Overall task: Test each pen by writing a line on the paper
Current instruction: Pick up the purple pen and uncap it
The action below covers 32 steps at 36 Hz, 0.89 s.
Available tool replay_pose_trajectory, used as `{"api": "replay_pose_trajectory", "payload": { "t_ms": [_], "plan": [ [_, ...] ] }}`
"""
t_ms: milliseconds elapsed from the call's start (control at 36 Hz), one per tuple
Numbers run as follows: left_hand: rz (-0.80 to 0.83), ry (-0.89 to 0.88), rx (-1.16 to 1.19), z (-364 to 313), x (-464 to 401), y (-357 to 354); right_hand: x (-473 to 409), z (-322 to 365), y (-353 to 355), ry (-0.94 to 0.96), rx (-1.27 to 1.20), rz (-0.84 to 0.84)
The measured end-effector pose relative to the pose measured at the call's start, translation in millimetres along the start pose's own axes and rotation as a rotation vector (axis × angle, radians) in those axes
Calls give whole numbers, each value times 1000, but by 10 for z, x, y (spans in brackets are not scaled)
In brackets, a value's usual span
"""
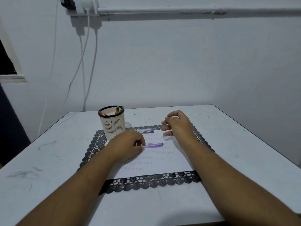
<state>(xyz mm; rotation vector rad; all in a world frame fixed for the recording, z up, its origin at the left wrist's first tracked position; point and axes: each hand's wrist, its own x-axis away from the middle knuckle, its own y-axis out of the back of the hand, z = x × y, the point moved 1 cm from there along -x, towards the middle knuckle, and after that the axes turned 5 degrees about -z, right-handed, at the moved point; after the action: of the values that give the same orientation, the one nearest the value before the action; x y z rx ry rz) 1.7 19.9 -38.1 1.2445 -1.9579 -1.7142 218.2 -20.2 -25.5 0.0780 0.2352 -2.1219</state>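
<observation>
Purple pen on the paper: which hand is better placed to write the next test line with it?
Left. The left hand already pinches the purple pen over the paper; the right hand hovers farther back, holding nothing.

Pen holder (112, 123) blocks mat's far-left corner — table (236, 144) right side open.

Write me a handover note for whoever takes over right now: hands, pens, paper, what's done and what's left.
Left hand pinches the purple pen, which lies flat over the paper.
Right hand hovers above the paper's far edge, fingers loosely curled, holding nothing.
A red-capped pen lies at the paper's far edge. More pens stand in the white holder on the black lace mat.
Done: several rows of test marks on the paper.
Left: which pens remain untested cannot be told.
</observation>
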Motion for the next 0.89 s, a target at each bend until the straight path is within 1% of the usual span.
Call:
{"api": "replay_pose_trajectory", "payload": {
  "t_ms": [250, 444, 639, 750, 889],
  "plan": [
    [10, -9, 48, 23, 15, 24, 23, 4, 49, -55, -87, 52],
    [-57, 16, 162, 54, 1, 103, -1, 28, 59, -86, -163, 27],
    [-187, 101, 343, 111, 29, 145, 12, 40, 31, -77, -180, 24],
    [-186, 118, 404, 106, 40, 138, 23, 36, 18, -75, -199, 43],
    [-190, 122, 417, 77, 49, 122, 48, 60, -13, -68, -248, 65]
  ]
}}
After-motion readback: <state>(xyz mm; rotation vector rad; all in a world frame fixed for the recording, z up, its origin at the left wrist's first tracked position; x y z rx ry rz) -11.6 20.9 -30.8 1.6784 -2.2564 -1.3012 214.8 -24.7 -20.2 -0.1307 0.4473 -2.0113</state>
